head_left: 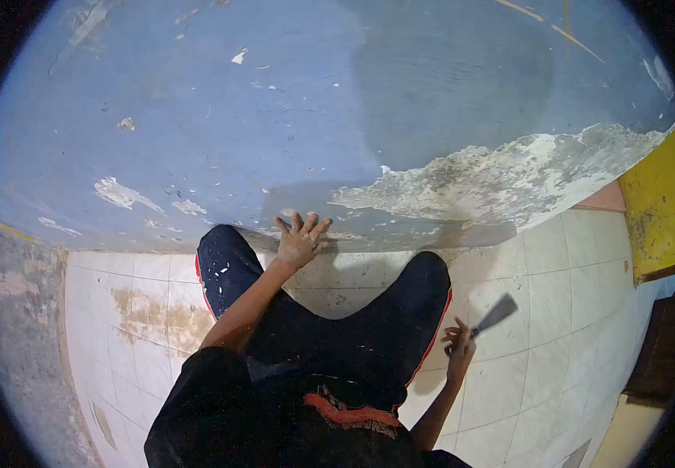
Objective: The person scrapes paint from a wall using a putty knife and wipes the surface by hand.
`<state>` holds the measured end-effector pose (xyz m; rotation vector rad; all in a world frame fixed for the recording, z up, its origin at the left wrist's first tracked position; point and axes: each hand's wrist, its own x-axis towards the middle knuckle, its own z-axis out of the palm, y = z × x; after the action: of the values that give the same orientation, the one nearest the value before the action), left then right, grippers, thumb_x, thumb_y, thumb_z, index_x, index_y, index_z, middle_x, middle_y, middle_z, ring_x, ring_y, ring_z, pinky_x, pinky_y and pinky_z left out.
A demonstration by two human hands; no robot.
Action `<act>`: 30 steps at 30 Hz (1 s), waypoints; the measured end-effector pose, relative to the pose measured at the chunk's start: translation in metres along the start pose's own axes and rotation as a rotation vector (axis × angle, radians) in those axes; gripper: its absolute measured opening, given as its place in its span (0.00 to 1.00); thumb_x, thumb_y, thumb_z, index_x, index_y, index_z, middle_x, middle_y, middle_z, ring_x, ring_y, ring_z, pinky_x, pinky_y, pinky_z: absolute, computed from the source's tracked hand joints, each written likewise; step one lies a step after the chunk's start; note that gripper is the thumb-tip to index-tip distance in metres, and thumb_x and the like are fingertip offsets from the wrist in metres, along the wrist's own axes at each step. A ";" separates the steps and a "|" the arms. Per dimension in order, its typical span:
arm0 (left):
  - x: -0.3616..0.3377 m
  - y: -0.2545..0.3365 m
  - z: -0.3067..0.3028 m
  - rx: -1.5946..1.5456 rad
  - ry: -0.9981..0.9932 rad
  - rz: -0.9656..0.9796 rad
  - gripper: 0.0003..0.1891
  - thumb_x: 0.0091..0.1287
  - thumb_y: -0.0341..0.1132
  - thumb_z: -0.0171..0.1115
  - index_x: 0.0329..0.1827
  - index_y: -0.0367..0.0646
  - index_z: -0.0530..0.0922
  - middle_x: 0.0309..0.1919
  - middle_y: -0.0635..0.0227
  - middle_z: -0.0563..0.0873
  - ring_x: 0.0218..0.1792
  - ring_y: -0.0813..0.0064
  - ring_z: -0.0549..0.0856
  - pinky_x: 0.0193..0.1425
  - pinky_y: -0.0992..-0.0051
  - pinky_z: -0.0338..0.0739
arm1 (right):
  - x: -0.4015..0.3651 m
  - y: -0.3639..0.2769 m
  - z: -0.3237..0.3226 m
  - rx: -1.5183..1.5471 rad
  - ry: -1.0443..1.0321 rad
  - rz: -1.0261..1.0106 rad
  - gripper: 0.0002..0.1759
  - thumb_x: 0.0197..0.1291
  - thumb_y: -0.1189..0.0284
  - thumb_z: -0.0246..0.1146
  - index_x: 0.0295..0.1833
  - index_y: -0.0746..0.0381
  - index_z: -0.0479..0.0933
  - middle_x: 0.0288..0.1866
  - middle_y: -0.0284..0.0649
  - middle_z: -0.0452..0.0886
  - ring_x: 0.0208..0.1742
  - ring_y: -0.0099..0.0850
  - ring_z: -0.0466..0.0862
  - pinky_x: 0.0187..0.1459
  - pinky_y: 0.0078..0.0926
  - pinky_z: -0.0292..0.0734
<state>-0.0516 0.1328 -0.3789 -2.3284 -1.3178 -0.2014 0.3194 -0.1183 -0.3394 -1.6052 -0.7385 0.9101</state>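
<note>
My left hand (301, 240) rests against the lower part of a blue wall (275, 101), its fingers spread and nothing held. Beside my right knee, my right hand (460, 348) is closed around the handle of a scraper (498, 311). The scraper's flat, wide blade points up and to the right, above the tiled floor and apart from the wall. Fingers cover most of its handle. On the wall, to the right, a large patch of bare, flaking plaster (501, 175) shows where the paint is gone. Smaller chipped spots (123, 193) dot the left side.
White floor tiles (501, 382) spread around my legs (322, 335), with a brownish stain (162, 320) on the left. A worn grey wall (21, 327) borders the left side. At the right stand a yellow wall section (665, 203) and a dark brown wooden object (659, 347).
</note>
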 end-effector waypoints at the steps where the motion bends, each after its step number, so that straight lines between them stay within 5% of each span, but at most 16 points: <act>1: -0.001 -0.001 0.001 -0.008 -0.003 0.000 0.43 0.58 0.62 0.54 0.73 0.65 0.45 0.73 0.60 0.38 0.69 0.36 0.38 0.56 0.23 0.34 | 0.012 -0.015 0.014 0.007 -0.141 -0.025 0.26 0.70 0.55 0.42 0.55 0.64 0.73 0.18 0.32 0.70 0.16 0.15 0.66 0.18 0.15 0.65; 3: -0.001 0.000 0.004 0.017 0.131 0.027 0.43 0.58 0.63 0.53 0.73 0.62 0.44 0.72 0.56 0.38 0.69 0.36 0.36 0.56 0.23 0.35 | 0.033 -0.046 0.051 -0.220 -0.324 -0.084 0.23 0.70 0.57 0.42 0.54 0.62 0.74 0.14 0.28 0.59 0.15 0.16 0.61 0.17 0.17 0.64; 6: 0.002 0.026 -0.029 -0.231 -0.002 -0.081 0.45 0.59 0.63 0.51 0.74 0.55 0.42 0.72 0.49 0.37 0.70 0.36 0.39 0.57 0.25 0.36 | 0.030 -0.085 0.116 -0.102 -0.381 -0.122 0.24 0.70 0.55 0.43 0.47 0.63 0.75 0.15 0.27 0.57 0.14 0.16 0.59 0.16 0.17 0.62; 8: 0.010 0.054 -0.089 -0.501 -0.106 -0.142 0.45 0.62 0.61 0.50 0.74 0.48 0.40 0.70 0.42 0.43 0.68 0.33 0.46 0.60 0.29 0.42 | 0.029 -0.096 0.142 0.285 -0.488 0.027 0.24 0.70 0.56 0.43 0.36 0.65 0.73 0.15 0.27 0.58 0.13 0.18 0.59 0.16 0.18 0.58; 10: 0.007 0.090 -0.092 -0.956 -0.230 -0.191 0.37 0.69 0.54 0.45 0.72 0.45 0.43 0.68 0.35 0.47 0.70 0.44 0.51 0.65 0.46 0.55 | 0.025 -0.084 0.154 0.426 -0.546 0.131 0.24 0.70 0.55 0.43 0.32 0.63 0.71 0.15 0.27 0.58 0.13 0.18 0.57 0.15 0.18 0.56; 11: 0.012 0.097 -0.098 -0.967 -0.231 -0.186 0.37 0.69 0.54 0.45 0.72 0.45 0.43 0.68 0.35 0.47 0.70 0.44 0.51 0.65 0.46 0.55 | 0.023 -0.074 0.159 0.577 -0.600 0.234 0.24 0.70 0.54 0.43 0.29 0.62 0.68 0.15 0.27 0.57 0.12 0.18 0.56 0.15 0.18 0.54; 13: 0.021 0.100 -0.111 -1.742 -0.341 -0.226 0.28 0.72 0.49 0.41 0.67 0.40 0.54 0.56 0.45 0.69 0.59 0.60 0.71 0.60 0.65 0.67 | 0.018 -0.053 0.169 0.552 -0.577 0.255 0.25 0.70 0.53 0.42 0.27 0.60 0.66 0.15 0.27 0.58 0.12 0.18 0.55 0.14 0.19 0.53; 14: 0.022 0.099 -0.110 -1.751 -0.344 -0.218 0.28 0.72 0.49 0.41 0.67 0.40 0.54 0.56 0.45 0.69 0.59 0.60 0.71 0.60 0.65 0.67 | 0.018 -0.040 0.173 0.535 -0.566 0.277 0.25 0.69 0.51 0.42 0.26 0.58 0.64 0.14 0.26 0.58 0.11 0.17 0.55 0.13 0.19 0.51; 16: 0.023 0.095 -0.107 -1.903 -0.477 -0.051 0.19 0.73 0.45 0.41 0.51 0.37 0.69 0.44 0.54 0.78 0.45 0.69 0.79 0.45 0.72 0.73 | 0.016 -0.024 0.173 0.453 -0.621 0.281 0.25 0.69 0.51 0.41 0.35 0.61 0.70 0.18 0.28 0.62 0.14 0.17 0.60 0.15 0.19 0.53; 17: 0.025 0.091 -0.114 -1.912 -0.488 -0.051 0.19 0.73 0.45 0.41 0.51 0.37 0.69 0.44 0.54 0.78 0.45 0.69 0.79 0.45 0.72 0.73 | 0.013 -0.024 0.181 0.374 -0.535 0.302 0.24 0.69 0.50 0.41 0.45 0.61 0.69 0.24 0.31 0.66 0.21 0.19 0.66 0.20 0.20 0.61; 19: 0.042 0.072 -0.151 -2.059 -0.420 -0.384 0.18 0.73 0.44 0.41 0.42 0.36 0.73 0.32 0.62 0.81 0.33 0.74 0.79 0.36 0.76 0.73 | 0.011 -0.042 0.208 0.292 -0.438 0.328 0.26 0.69 0.50 0.40 0.54 0.62 0.68 0.31 0.34 0.71 0.28 0.20 0.73 0.24 0.20 0.68; 20: 0.050 0.067 -0.158 -2.119 -0.382 -0.554 0.20 0.73 0.43 0.40 0.38 0.36 0.74 0.25 0.65 0.82 0.26 0.77 0.79 0.32 0.78 0.73 | 0.013 -0.067 0.226 0.407 -0.383 0.330 0.27 0.70 0.51 0.40 0.62 0.60 0.60 0.41 0.36 0.70 0.39 0.24 0.74 0.33 0.23 0.71; 21: 0.056 0.068 -0.144 -2.121 -0.212 -0.497 0.22 0.73 0.45 0.41 0.30 0.36 0.75 0.18 0.69 0.79 0.20 0.79 0.76 0.25 0.79 0.70 | 0.013 -0.086 0.239 0.523 -0.329 0.326 0.30 0.70 0.52 0.39 0.70 0.58 0.52 0.50 0.38 0.70 0.50 0.27 0.75 0.42 0.26 0.75; 25: 0.053 0.070 -0.117 -1.947 -0.184 -0.399 0.25 0.73 0.48 0.41 0.25 0.37 0.74 0.16 0.69 0.76 0.19 0.79 0.74 0.23 0.77 0.67 | 0.010 -0.092 0.249 0.566 -0.228 0.268 0.24 0.69 0.51 0.41 0.62 0.54 0.60 0.39 0.30 0.71 0.32 0.22 0.75 0.28 0.21 0.74; 27: 0.045 0.073 -0.115 -1.969 -0.265 -0.416 0.26 0.72 0.51 0.40 0.26 0.38 0.74 0.18 0.68 0.76 0.22 0.80 0.75 0.26 0.77 0.70 | 0.017 -0.043 0.234 0.260 -0.399 0.081 0.29 0.70 0.52 0.40 0.71 0.52 0.49 0.57 0.35 0.69 0.52 0.26 0.75 0.46 0.25 0.75; 30: 0.029 0.079 -0.131 -1.936 -0.268 -0.586 0.26 0.72 0.51 0.41 0.24 0.38 0.71 0.16 0.69 0.74 0.19 0.78 0.74 0.27 0.76 0.70 | 0.009 -0.006 0.227 -0.019 -0.486 -0.192 0.31 0.70 0.52 0.40 0.73 0.50 0.44 0.68 0.39 0.60 0.63 0.30 0.68 0.57 0.30 0.69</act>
<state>0.0427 0.0611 -0.2780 -3.0282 -2.4786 -2.2608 0.1293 0.0040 -0.3598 -1.3094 -1.2180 1.1664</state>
